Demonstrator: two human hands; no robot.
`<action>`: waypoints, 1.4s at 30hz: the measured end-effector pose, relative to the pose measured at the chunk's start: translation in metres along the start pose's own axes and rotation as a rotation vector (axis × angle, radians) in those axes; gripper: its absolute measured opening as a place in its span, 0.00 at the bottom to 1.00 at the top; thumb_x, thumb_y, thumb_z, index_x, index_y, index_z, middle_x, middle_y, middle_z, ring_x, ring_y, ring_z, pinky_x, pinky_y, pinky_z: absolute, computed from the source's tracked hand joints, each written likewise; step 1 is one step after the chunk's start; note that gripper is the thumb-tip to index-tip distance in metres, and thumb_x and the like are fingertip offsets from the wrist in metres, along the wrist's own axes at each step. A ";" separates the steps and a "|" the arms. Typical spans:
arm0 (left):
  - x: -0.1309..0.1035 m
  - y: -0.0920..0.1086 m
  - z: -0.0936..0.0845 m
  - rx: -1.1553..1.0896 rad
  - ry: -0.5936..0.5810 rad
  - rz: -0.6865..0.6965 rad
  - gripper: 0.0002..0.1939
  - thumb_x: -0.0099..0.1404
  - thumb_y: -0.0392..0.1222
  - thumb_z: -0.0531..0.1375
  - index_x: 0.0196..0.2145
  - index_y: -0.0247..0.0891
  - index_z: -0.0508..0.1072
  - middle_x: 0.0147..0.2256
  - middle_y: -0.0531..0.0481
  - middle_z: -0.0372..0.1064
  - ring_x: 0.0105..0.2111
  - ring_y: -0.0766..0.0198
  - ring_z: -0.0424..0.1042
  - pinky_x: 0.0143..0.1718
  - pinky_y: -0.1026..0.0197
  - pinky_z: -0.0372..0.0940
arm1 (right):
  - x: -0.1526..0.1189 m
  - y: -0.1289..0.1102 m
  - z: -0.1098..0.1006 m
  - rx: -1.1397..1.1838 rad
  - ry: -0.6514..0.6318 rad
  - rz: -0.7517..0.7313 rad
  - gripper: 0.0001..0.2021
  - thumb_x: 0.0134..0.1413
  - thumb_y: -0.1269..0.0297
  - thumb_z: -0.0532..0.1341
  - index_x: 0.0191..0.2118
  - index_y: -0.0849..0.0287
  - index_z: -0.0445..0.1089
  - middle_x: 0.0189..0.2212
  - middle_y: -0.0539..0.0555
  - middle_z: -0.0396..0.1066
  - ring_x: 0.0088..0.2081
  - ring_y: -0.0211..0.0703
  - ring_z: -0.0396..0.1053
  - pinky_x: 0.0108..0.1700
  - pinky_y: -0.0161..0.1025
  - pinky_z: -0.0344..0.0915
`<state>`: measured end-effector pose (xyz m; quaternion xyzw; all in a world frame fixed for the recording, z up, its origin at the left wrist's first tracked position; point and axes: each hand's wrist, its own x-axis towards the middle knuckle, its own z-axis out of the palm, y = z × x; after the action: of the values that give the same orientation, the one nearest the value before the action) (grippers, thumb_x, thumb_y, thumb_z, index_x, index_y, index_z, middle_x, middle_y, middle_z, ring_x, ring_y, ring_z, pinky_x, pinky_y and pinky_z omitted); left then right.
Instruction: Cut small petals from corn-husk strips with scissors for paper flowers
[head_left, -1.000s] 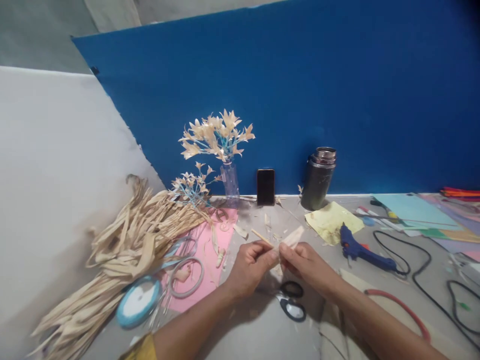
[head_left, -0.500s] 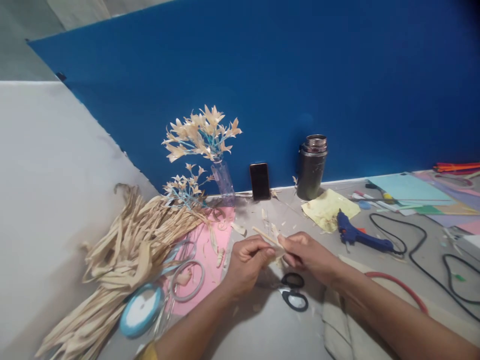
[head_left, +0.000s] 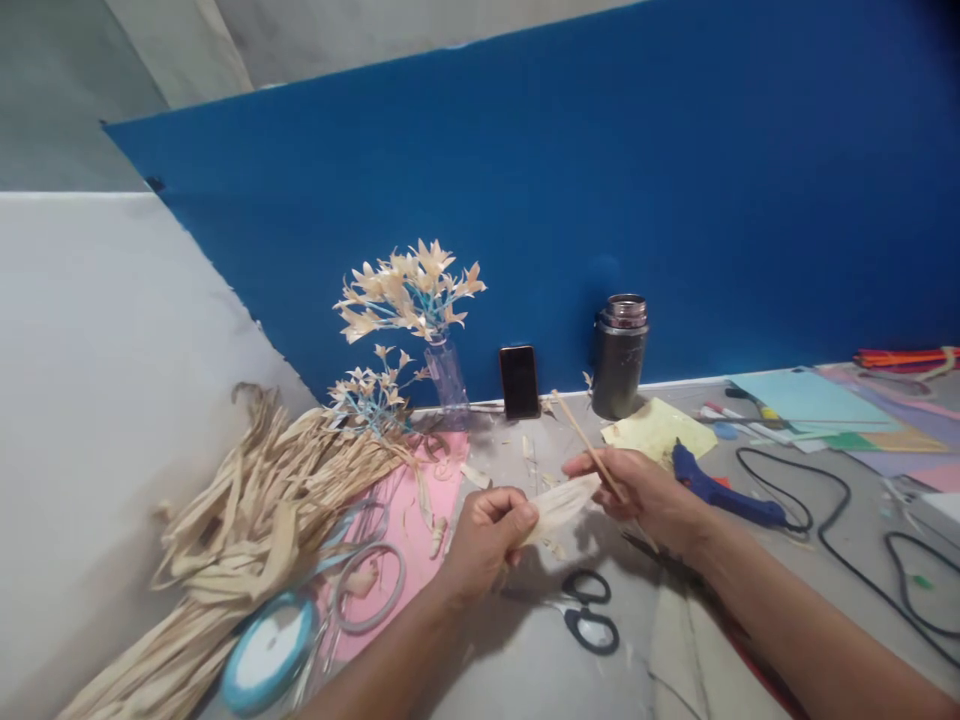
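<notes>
- The left hand [head_left: 491,530] held one end of a pale strip [head_left: 562,508], its fingers closed with the thumb pressed on top.
- The right hand [head_left: 645,495] gripped a thin stick [head_left: 581,435] between its fingers; the stick slanted up and away to the left, its far end pointing towards the phone.
- The pale strip stretched between the two hands, above the tabletop [head_left: 540,675]. Its free end reached the right fingers, though whether they touched it could not be told.
- The black-handled scissors [head_left: 583,606] lay just below the hands, handles to the right.
- A pink sheet [head_left: 450,470] lay left of the hands, with a grey ring [head_left: 403,577] partly over it. Near the ring sat a blue-edged roll [head_left: 270,650], beside a large bundle of dry husks [head_left: 262,500].
- Pale flowers [head_left: 412,290] on blue stems stood in a clear vase [head_left: 447,385], a smaller bunch [head_left: 375,395] to its left.
- The phone [head_left: 519,382] leaned upright near the blue board [head_left: 525,200]; an open dark flask [head_left: 619,365] stood to its right.
- A crumpled yellow sheet [head_left: 652,425] lay in front of the flask, and a blue glue gun [head_left: 724,495] rested beyond the right hand.
</notes>
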<state>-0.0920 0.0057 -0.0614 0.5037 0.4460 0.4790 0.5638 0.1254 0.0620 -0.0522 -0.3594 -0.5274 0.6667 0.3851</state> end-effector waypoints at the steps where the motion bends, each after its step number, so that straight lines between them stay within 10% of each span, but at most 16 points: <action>1: 0.000 0.000 0.000 -0.003 -0.007 -0.013 0.27 0.51 0.61 0.67 0.18 0.35 0.63 0.15 0.58 0.53 0.14 0.75 0.51 0.16 0.68 0.45 | -0.001 0.002 0.003 -0.067 -0.027 -0.005 0.23 0.48 0.41 0.66 0.27 0.61 0.70 0.19 0.46 0.59 0.20 0.30 0.47 0.21 0.32 0.40; 11: 0.002 0.001 -0.001 0.072 -0.158 -0.103 0.22 0.47 0.56 0.71 0.28 0.32 0.76 0.22 0.50 0.67 0.20 0.70 0.61 0.23 0.66 0.54 | -0.007 -0.001 0.013 -0.382 -0.114 -0.044 0.16 0.52 0.56 0.65 0.22 0.60 0.66 0.18 0.44 0.55 0.22 0.32 0.47 0.25 0.35 0.41; 18: -0.003 -0.004 0.012 -0.074 -0.038 -0.192 0.20 0.44 0.52 0.73 0.22 0.33 0.73 0.18 0.52 0.66 0.18 0.71 0.61 0.22 0.66 0.53 | -0.010 0.004 0.023 -0.305 -0.179 -0.026 0.12 0.49 0.57 0.66 0.26 0.60 0.68 0.18 0.42 0.54 0.22 0.32 0.46 0.25 0.34 0.42; 38: -0.005 -0.007 0.015 -0.325 -0.285 -0.246 0.14 0.46 0.42 0.67 0.21 0.37 0.63 0.16 0.54 0.63 0.15 0.69 0.60 0.21 0.65 0.53 | -0.015 0.002 0.026 -0.277 -0.311 -0.010 0.15 0.50 0.55 0.66 0.24 0.61 0.66 0.20 0.45 0.60 0.24 0.34 0.52 0.27 0.34 0.47; 42: -0.002 0.012 -0.001 -0.055 0.034 0.131 0.13 0.52 0.45 0.64 0.21 0.38 0.64 0.25 0.51 0.65 0.27 0.63 0.66 0.30 0.62 0.60 | -0.008 0.005 0.017 -0.246 -0.118 -0.018 0.16 0.50 0.55 0.66 0.22 0.60 0.65 0.18 0.44 0.58 0.21 0.32 0.48 0.24 0.34 0.42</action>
<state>-0.0944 0.0041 -0.0498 0.5080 0.4085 0.5355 0.5371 0.1137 0.0467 -0.0539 -0.3594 -0.6300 0.6134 0.3125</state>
